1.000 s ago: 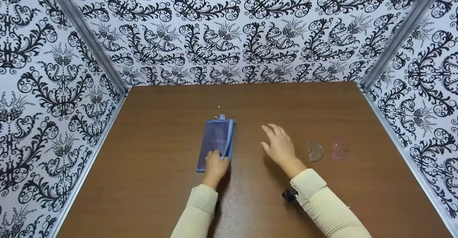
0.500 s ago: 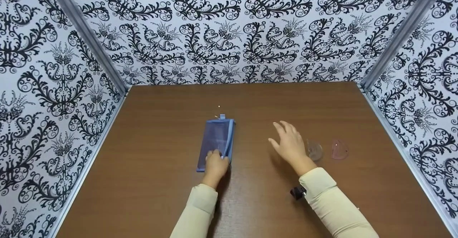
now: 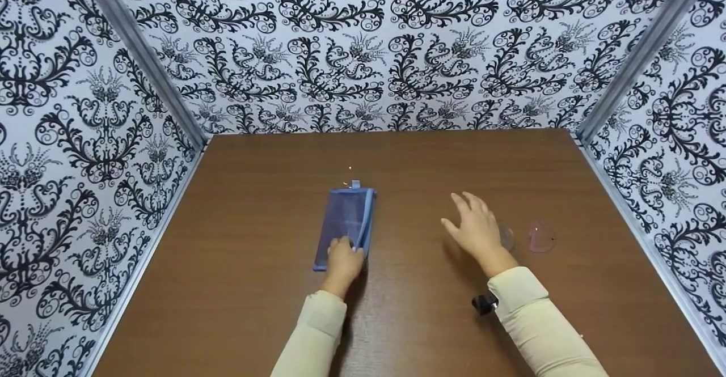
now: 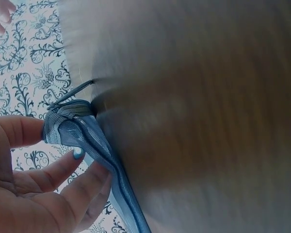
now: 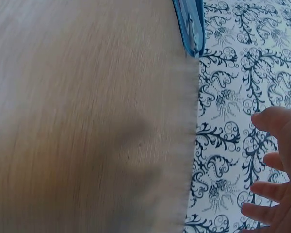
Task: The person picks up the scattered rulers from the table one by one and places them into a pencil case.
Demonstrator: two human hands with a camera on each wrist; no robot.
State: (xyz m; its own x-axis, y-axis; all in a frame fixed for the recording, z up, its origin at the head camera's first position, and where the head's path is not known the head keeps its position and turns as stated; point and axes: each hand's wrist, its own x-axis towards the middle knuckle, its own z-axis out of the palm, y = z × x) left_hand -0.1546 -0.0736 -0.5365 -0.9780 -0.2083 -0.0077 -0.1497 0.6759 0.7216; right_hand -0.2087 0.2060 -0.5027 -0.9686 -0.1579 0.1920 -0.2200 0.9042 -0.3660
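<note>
Blue mesh with paler blue edging makes up the pouch [image 3: 343, 212], which lies lengthwise away from me on the brown wooden table [image 3: 408, 320], left of my middle; its zipped edge runs along the right side, and a small pale tab [image 3: 355, 183] sticks out from its far end. My left hand [image 3: 345, 259] has the near right corner, pinched between thumb [image 4: 26, 130] and fingers, which are curled in on it; in the left wrist view, a slim zip pull [image 4: 70, 94] juts from that gripped end, just past my thumb. My right hand [image 3: 476, 227] is over the table, well apart from the pouch; its fingers are loose, spread and free of any hold. Just beyond that hand, on its right, lies a clear piece [image 3: 506, 237], partly hidden by it; whether the two touch I cannot tell. Farther right, a pinkish see-through piece [image 3: 541, 236] with a rounded edge lies on the wood. Both my cream sleeves [image 3: 320, 317] reach to the wrists; a small black device [image 3: 485, 304] shows beside my right cuff. Black-and-white scrollwork covers the walls [image 3: 340, 48] around the table; grey metal strips [image 3: 139, 54] line their corners.
</note>
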